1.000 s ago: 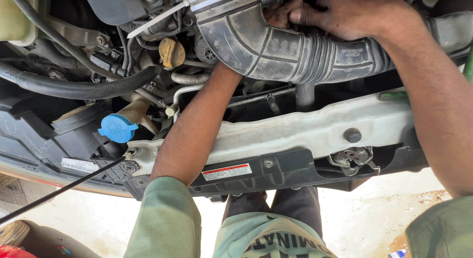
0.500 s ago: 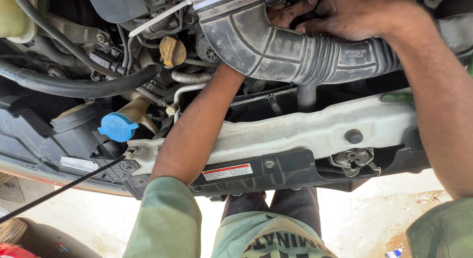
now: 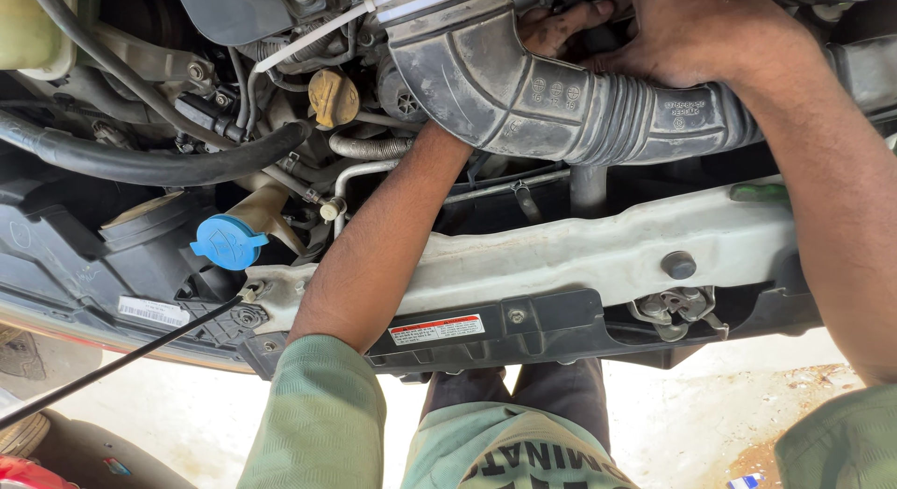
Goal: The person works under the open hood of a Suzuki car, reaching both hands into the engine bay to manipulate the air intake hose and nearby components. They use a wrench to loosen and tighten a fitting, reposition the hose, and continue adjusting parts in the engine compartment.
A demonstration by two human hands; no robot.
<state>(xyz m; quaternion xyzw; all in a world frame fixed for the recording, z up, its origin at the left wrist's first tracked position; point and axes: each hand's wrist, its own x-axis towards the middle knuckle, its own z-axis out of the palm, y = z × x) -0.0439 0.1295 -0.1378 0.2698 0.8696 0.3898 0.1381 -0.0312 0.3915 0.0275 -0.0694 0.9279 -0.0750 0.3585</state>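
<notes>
Right hand (image 3: pixel 696 31): rests atop the ribbed air intake hose (image 3: pixel 561 101), fingers (image 3: pixel 570 27) curled together behind it.
Left hand: hidden under hose; fingers' state unclear.
Nearby: blue cap (image 3: pixel 229 241).

I saw a rectangular warning sticker (image 3: pixel 436 329), part red and part white, stuck on the black front panel (image 3: pixel 561 326) just under the pale crossbeam (image 3: pixel 579 255). Further left, a white oblong barcode label (image 3: pixel 152 311) sat on the dark plastic housing (image 3: pixel 65 265). A small blue-and-white packet (image 3: pixel 745 481) lay on the ground at the lower right, too small to read its shape well.
</notes>
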